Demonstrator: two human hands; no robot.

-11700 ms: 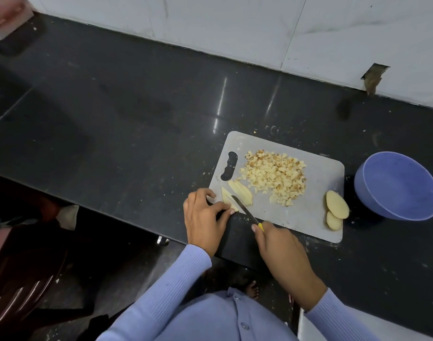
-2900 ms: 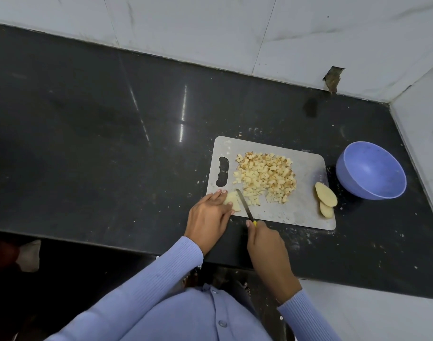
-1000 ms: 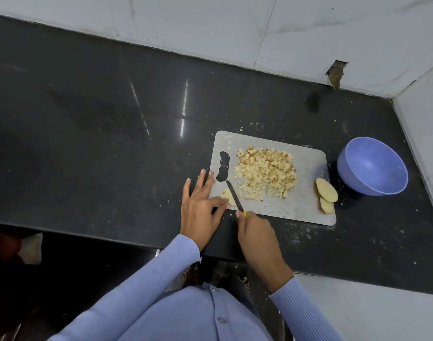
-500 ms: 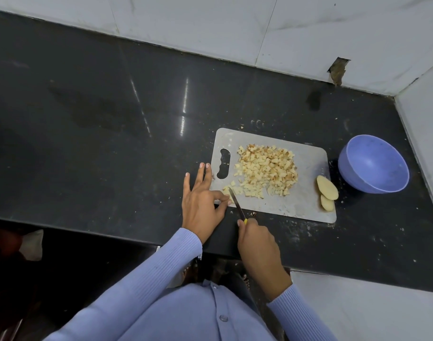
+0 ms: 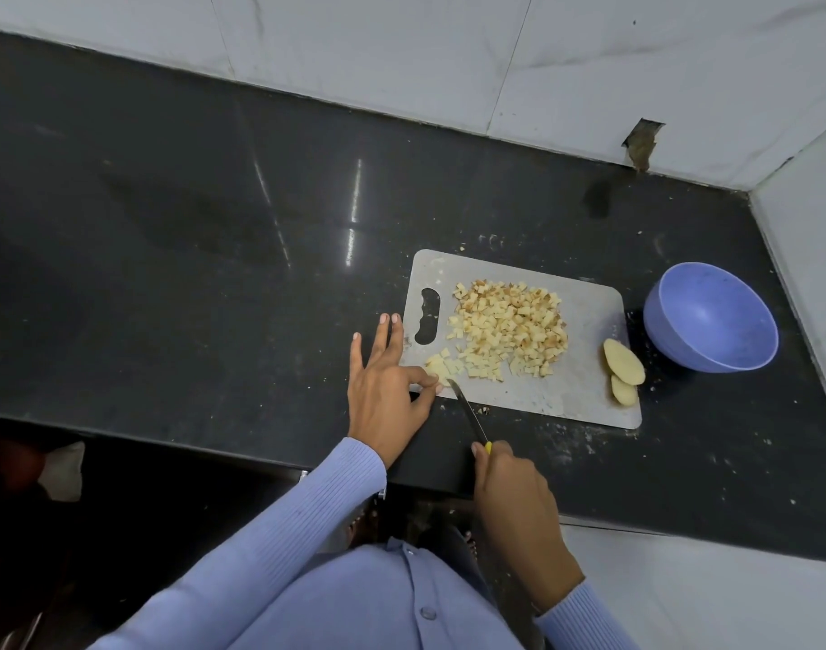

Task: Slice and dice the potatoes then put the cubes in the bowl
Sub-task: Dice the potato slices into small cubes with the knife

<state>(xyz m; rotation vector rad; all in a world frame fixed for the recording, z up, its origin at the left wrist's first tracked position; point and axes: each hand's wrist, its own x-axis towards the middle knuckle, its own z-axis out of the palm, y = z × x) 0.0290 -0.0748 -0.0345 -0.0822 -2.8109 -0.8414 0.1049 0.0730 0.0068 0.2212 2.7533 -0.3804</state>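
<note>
A pile of potato cubes (image 5: 509,328) covers the middle of the grey cutting board (image 5: 584,391). At the board's near left corner my left hand (image 5: 387,387) pinches the last small bit of a potato strip (image 5: 437,372) between thumb and forefinger, its other fingers spread over the counter. My right hand (image 5: 514,485) grips a yellow-handled knife (image 5: 469,410), blade tip beside that bit. Two potato slices (image 5: 623,370) lie at the board's right edge. The blue bowl (image 5: 711,316), with nothing in it, stands right of the board.
The board lies near the front edge of a black stone counter (image 5: 214,255). A white tiled wall (image 5: 448,53) runs along the back and turns at the right corner, close behind the bowl. Potato crumbs dot the counter near the board.
The long potato strips have been cut into cubes at the board's near left corner. Since half a second ago the knife and my right hand drew back toward me.
</note>
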